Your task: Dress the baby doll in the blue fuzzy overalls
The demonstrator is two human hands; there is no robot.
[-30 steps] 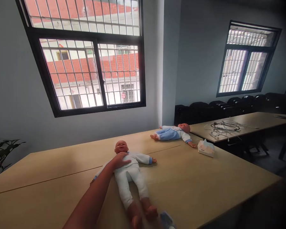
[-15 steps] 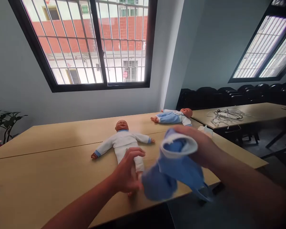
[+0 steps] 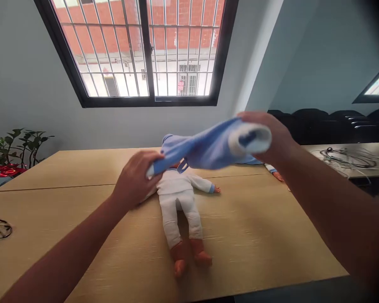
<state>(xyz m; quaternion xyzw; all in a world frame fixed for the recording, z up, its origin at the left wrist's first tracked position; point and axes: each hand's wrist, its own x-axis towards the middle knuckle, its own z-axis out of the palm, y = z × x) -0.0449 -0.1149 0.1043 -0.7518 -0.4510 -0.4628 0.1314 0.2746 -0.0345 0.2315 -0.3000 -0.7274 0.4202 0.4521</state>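
Now my left hand (image 3: 134, 179) has come off the doll (image 3: 178, 204) and pinches one end of the blue garment (image 3: 205, 149); my right hand (image 3: 268, 134) grips its white-lined opening. No longer bunched, it stretches above the doll lying on the surface (image 3: 255, 235).

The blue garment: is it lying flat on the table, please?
No, the left hand and right hand hold the blue garment stretched in the air above the doll.

Bright window (image 3: 145, 46) daylight, darkened corners
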